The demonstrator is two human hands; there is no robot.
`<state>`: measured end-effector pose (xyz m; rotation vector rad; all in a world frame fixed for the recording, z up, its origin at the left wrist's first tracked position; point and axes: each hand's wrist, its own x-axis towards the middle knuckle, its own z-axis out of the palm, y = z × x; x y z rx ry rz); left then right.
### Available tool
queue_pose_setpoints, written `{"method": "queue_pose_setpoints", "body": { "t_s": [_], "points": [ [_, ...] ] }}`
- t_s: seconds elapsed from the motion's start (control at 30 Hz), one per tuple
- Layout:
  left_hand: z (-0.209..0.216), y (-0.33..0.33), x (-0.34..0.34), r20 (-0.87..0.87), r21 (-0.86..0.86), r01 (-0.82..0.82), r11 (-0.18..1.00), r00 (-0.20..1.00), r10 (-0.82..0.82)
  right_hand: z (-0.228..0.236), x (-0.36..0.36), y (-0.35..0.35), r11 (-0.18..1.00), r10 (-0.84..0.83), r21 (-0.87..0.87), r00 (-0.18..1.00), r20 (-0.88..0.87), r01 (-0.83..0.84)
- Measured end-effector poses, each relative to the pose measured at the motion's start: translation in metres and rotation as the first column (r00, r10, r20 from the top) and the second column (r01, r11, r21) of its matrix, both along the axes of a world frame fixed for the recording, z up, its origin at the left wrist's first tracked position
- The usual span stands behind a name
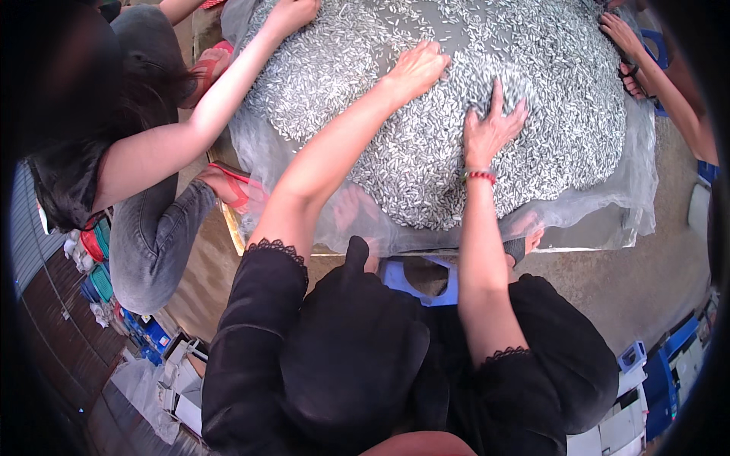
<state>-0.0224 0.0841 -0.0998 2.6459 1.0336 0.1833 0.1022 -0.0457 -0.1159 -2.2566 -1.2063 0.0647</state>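
Black sleeves lead to the left hand and right hand, fingers spread wide, pressing flat on the pile of small silvery fish.

co-worker's hand upper left, bare sheet lower right

Under your spread right hand and left hand, the small fish are silver-grey; at your right wrist, a red bead bracelet.
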Motion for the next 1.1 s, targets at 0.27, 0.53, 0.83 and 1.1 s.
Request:
{"method": "queue_pose_setpoints", "body": {
  "t_s": [0.27,0.53,0.83,1.1],
  "points": [
    [0.035,-0.005,-0.011,-0.024,-0.202,-0.151,0.968,0.989,0.149,-0.02,0.109,0.09,0.898,0.376,-0.298,0.916,0.142,-0.323],
    [0.087,-0.021,-0.03,0.095,-0.436,-0.256,0.863,0.94,0.327,0.045,0.137,0.094,0.5,0.835,-0.265,0.541,-0.106,-0.824],
    [0.08,-0.017,-0.054,0.114,-0.172,-0.33,0.928,0.929,0.351,0.026,-0.016,-0.067,-0.05,0.993,-0.268,-0.076,0.088,-0.962],
    [0.11,0.04,-0.07,0.425,0.095,-0.101,0.99,0.904,0.051,0.014,-0.009,0.02,0.157,0.987,-0.38,0.157,0.029,-0.912]
  ]
}}
